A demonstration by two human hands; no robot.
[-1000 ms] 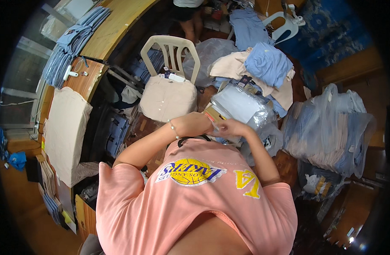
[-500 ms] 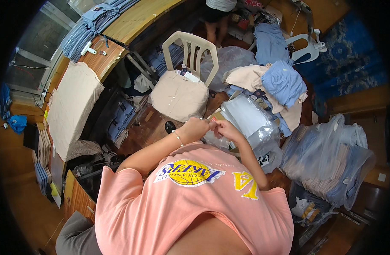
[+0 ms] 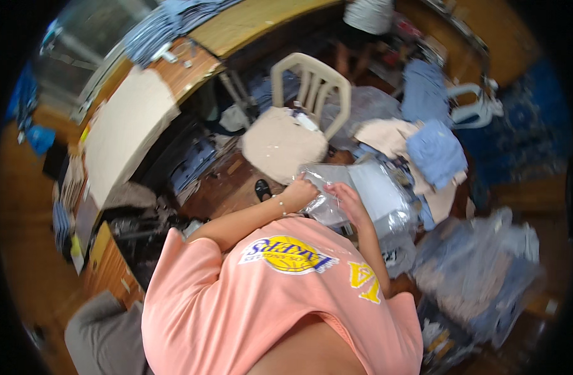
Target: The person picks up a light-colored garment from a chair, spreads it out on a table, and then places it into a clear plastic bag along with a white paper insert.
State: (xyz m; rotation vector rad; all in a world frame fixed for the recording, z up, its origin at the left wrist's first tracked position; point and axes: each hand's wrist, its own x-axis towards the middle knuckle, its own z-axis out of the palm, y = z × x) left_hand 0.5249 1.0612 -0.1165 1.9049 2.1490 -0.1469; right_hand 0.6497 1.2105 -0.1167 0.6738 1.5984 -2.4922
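Film [image 3: 327,174], clear and thin, spans the two hands near the centre of the head view. The left hand [image 3: 299,194] closes on its edge; the right hand [image 3: 349,201] has fingers partly spread, and I cannot tell whether they pinch it. From the hands, a pale chair [image 3: 280,147] blocks eleven o'clock, glossy packets [image 3: 380,190] crowd three, blue cloth [image 3: 436,153] is heaped at two, and a plastic-wrapped stack [image 3: 477,275] stands at four.
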